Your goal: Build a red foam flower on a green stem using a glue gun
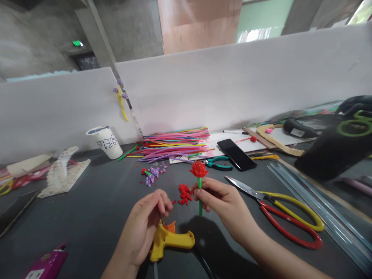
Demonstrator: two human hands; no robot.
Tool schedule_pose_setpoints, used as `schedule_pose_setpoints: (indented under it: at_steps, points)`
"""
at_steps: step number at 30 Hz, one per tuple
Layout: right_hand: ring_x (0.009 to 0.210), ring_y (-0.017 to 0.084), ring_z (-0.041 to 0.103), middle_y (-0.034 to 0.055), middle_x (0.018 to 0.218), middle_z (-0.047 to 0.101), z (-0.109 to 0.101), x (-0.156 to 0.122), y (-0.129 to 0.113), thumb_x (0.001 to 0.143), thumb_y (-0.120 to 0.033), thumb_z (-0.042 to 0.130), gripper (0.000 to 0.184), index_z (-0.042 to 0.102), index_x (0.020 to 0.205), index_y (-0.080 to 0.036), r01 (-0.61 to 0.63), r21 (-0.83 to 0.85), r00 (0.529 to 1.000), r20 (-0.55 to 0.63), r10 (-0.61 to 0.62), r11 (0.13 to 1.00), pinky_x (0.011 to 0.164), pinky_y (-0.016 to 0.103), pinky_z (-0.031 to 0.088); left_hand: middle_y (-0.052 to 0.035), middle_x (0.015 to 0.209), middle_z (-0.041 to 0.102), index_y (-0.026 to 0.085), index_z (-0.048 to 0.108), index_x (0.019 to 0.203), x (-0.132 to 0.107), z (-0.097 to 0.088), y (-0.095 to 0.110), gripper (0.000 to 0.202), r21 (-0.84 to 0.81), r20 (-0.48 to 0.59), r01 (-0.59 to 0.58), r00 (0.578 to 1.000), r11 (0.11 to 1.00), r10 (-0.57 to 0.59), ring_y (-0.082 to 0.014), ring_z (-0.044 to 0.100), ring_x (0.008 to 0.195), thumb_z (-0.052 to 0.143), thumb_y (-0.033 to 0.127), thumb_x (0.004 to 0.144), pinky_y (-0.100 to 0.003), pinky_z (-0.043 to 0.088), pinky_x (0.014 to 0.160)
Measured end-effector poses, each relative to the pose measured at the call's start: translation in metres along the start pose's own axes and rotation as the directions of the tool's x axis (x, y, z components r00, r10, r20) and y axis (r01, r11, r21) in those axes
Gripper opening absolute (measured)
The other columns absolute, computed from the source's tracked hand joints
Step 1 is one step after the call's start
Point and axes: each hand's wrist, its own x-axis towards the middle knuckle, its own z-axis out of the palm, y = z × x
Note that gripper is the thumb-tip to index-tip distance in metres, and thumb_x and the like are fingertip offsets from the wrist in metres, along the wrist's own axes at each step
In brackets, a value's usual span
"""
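Scissors [262, 199] beside right hand [223, 201] pinching flower [198, 169] (left hand [145, 223] pinched shut, over glue gun [172, 240])

It was a craft workshop: a dark desk [95, 201] walled by white partition boards [232, 89], coloured pipe cleaners [177, 145] piled beyond the fingers [164, 203], scissors [279, 209] to their right, a glue gun [170, 240] just below them, concrete walls [35, 42] behind.

the left hand [145, 224] hides part of the yellow glue gun [174, 240].
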Motion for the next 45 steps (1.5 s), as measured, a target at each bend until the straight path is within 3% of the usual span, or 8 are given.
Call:
schedule_pose_setpoints:
  at_steps: [5, 12, 17, 21, 25, 33, 40, 45]
  points:
    - [0.055, 0.010, 0.047, 0.0003, 0.068, 0.061, -0.014, 0.005, 0.002, 0.078, -0.033, 0.063, 0.017, 0.071, 0.076, -0.018, 0.018, 0.057, 0.987, -0.163, -0.009, 0.998, 0.048, 0.022, 0.038, 0.0126, 0.039, 0.030, 0.018, 0.066, 0.100, 0.004, -0.008, 0.002, 0.026, 0.147, -0.167, 0.006, 0.986, 0.989, 0.019, -0.0047, 0.028, 0.037, 0.067, 0.034, 0.080, -0.017, 0.023, 0.041]
    - [0.052, 0.009, 0.046, -0.0017, 0.063, 0.059, -0.032, 0.015, 0.000, 0.075, -0.031, 0.068, 0.013, 0.073, 0.077, -0.019, 0.103, 0.102, 0.938, -0.341, -0.062, 0.989, 0.045, 0.021, 0.036, 0.0028, 0.081, 0.068, 0.024, 0.064, 0.101, 0.017, -0.028, 0.009, 0.039, 0.401, -0.314, -0.242, 0.870, 0.884, 0.381, -0.0121, 0.058, 0.080, 0.078, 0.023, 0.065, -0.020, 0.042, 0.074]
    - [0.053, 0.010, 0.046, 0.0005, 0.067, 0.060, -0.025, 0.009, 0.000, 0.076, -0.034, 0.067, 0.019, 0.069, 0.067, -0.017, -0.037, 0.136, 0.990, -0.130, 0.054, 0.990, 0.047, 0.022, 0.037, 0.0006, 0.071, 0.063, 0.017, 0.069, 0.075, 0.012, -0.024, 0.006, 0.022, 0.410, -0.278, -0.212, 0.897, 0.887, 0.343, -0.0091, 0.052, 0.064, 0.068, 0.039, 0.077, -0.017, 0.040, 0.056]
    - [0.053, 0.010, 0.045, -0.0011, 0.062, 0.055, -0.011, 0.001, -0.001, 0.077, -0.037, 0.064, 0.022, 0.070, 0.071, -0.016, -0.158, 0.143, 0.980, 0.144, 0.138, 0.977, 0.047, 0.022, 0.035, -0.0041, 0.114, 0.065, 0.027, 0.061, 0.111, -0.001, -0.006, 0.003, 0.035, 0.248, -0.049, -0.161, 0.983, 0.955, 0.179, -0.0057, 0.052, 0.055, 0.069, 0.029, 0.077, -0.018, 0.039, 0.044]
    - [0.054, 0.008, 0.044, -0.0014, 0.064, 0.057, 0.000, -0.005, -0.003, 0.077, -0.034, 0.064, 0.021, 0.069, 0.069, -0.015, -0.203, 0.129, 0.933, 0.327, 0.152, 0.971, 0.050, 0.022, 0.034, -0.0042, 0.094, 0.069, 0.026, 0.061, 0.117, -0.009, 0.007, -0.008, 0.040, 0.150, 0.112, -0.033, 0.994, 0.988, 0.016, -0.0096, 0.058, 0.057, 0.069, 0.031, 0.077, -0.022, 0.048, 0.053]
    - [0.054, 0.008, 0.042, -0.0030, 0.059, 0.054, 0.003, -0.008, -0.002, 0.076, -0.037, 0.066, 0.024, 0.070, 0.074, -0.014, -0.270, 0.138, 0.907, 0.369, 0.204, 0.953, 0.051, 0.022, 0.031, 0.0049, 0.055, 0.051, 0.018, 0.063, 0.061, -0.007, 0.006, -0.010, 0.023, 0.289, -0.031, -0.088, 0.994, 0.953, 0.101, -0.0055, 0.043, 0.049, 0.065, 0.032, 0.080, -0.014, 0.036, 0.046]
    - [0.057, 0.009, 0.048, -0.0006, 0.061, 0.060, 0.001, -0.008, 0.004, 0.077, -0.039, 0.069, 0.024, 0.074, 0.077, -0.015, -0.356, 0.248, 0.877, 0.420, 0.231, 0.901, 0.056, 0.022, 0.035, 0.0040, 0.060, 0.054, 0.020, 0.071, 0.089, -0.009, 0.008, -0.004, 0.018, 0.077, -0.019, -0.006, 1.000, 0.997, 0.008, -0.0063, 0.043, 0.052, 0.071, 0.031, 0.075, -0.015, 0.036, 0.047]
    - [0.059, 0.010, 0.050, 0.0002, 0.063, 0.061, 0.006, -0.009, 0.006, 0.075, -0.039, 0.071, 0.026, 0.071, 0.072, -0.014, -0.357, 0.248, 0.872, 0.434, 0.227, 0.901, 0.056, 0.023, 0.037, 0.0026, 0.064, 0.055, 0.017, 0.069, 0.071, -0.013, 0.014, -0.012, 0.013, 0.029, 0.039, 0.038, 0.998, 0.999, -0.039, -0.0079, 0.048, 0.058, 0.073, 0.029, 0.072, -0.018, 0.041, 0.053]
